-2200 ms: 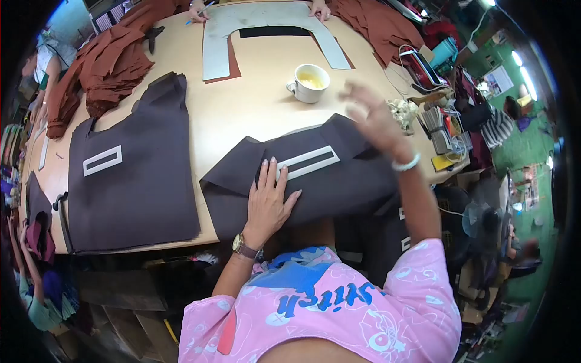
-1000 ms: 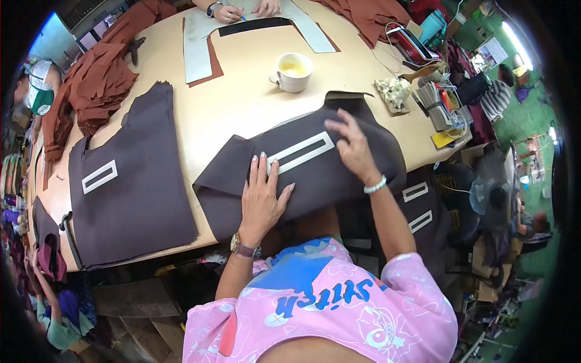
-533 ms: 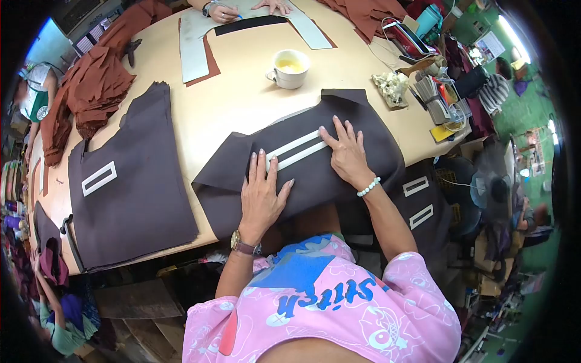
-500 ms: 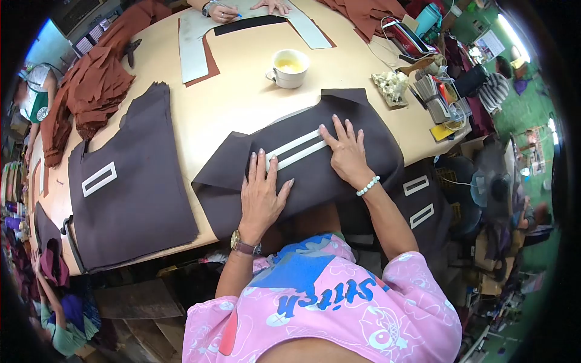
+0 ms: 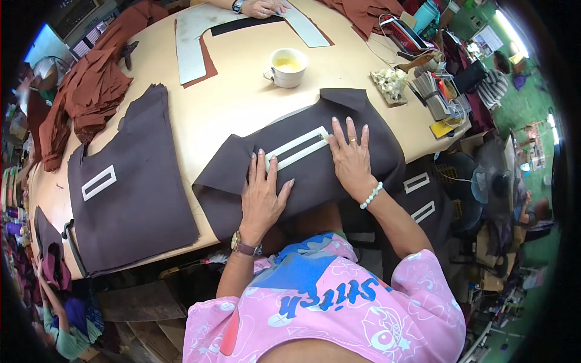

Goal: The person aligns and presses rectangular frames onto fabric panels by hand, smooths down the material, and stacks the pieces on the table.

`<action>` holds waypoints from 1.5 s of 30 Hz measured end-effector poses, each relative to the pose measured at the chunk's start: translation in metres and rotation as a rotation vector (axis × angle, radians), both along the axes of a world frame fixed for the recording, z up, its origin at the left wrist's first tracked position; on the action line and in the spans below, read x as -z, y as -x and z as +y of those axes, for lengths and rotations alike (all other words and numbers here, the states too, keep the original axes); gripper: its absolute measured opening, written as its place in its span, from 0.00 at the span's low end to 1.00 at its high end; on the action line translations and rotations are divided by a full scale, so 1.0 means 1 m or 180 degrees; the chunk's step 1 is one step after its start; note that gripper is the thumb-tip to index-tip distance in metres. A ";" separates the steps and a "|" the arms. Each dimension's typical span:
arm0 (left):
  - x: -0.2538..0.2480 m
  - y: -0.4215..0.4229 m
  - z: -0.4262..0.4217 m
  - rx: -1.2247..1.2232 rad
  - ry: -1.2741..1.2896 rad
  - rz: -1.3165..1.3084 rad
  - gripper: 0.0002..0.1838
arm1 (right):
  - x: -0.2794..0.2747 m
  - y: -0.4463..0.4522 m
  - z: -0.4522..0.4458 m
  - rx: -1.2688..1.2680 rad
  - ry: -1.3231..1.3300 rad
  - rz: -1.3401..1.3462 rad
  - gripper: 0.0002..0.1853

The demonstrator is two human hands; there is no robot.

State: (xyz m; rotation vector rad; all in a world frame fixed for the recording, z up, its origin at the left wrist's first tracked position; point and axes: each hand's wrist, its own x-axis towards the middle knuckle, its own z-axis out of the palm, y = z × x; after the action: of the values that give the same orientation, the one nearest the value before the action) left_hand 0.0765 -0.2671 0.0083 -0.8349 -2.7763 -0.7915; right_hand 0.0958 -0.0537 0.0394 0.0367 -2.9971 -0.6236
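A dark fabric piece [image 5: 302, 196] lies draped over the table edge in front of me, its far edge folded. On it is a white narrow rectangular frame [image 5: 296, 158], like a pocket-welt patch. My left hand [image 5: 263, 193] rests flat on the fabric, fingers apart, fingertips at the frame's left end. Beside the frame's right end, my right hand [image 5: 353, 158] lies with fingers spread. By its index fingertip a small yellowish spot shows; I cannot make out what it is.
A stack of dark cut pieces [image 5: 130, 199] with a white frame lies left. A cup [image 5: 285, 68] of yellowish liquid stands beyond. Brown fabric [image 5: 100, 97] is heaped at far left. Across the table, another person's hand [image 5: 263, 8] rests near a pale template [image 5: 192, 51]. Clutter [image 5: 436, 97] fills the right.
My right hand has shifted slightly to the right, uncovering the frame's right end. My left hand stays in place. The other person's hands have moved, and the pen is no longer plainly visible.
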 end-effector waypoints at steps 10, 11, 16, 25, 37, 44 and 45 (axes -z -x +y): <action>-0.003 0.001 0.000 0.0053 -0.0239 -0.0096 0.31 | 0.008 0.023 0.013 0.0003 -0.0197 -0.0290 0.32; -0.002 0.001 0.000 0.0053 -0.0237 -0.0084 0.31 | 0.008 0.021 0.013 -0.0016 -0.0210 -0.0299 0.32; -0.003 0.001 -0.001 0.0055 -0.0280 -0.0106 0.30 | 0.005 0.016 0.005 -0.0038 -0.0293 -0.0405 0.31; -0.003 0.001 -0.001 0.0062 -0.0288 -0.0120 0.31 | 0.008 0.015 -0.003 -0.0297 0.0026 -0.0340 0.31; -0.001 0.000 -0.002 0.0045 -0.0358 -0.0111 0.33 | 0.011 0.013 -0.027 -0.0491 0.0222 -0.0259 0.30; 0.002 0.000 -0.003 -0.0010 -0.0554 -0.0041 0.34 | 0.011 0.012 -0.039 -0.0546 0.0159 -0.0281 0.30; 0.001 0.000 -0.003 -0.0029 -0.0573 -0.0054 0.34 | 0.011 0.012 -0.040 -0.0568 0.0170 -0.0270 0.30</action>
State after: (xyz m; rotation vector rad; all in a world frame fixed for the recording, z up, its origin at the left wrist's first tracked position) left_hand 0.0764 -0.2704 0.0068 -0.7851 -2.6705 -1.0330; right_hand 0.0836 -0.0940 0.0288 0.3312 -3.0436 -0.5355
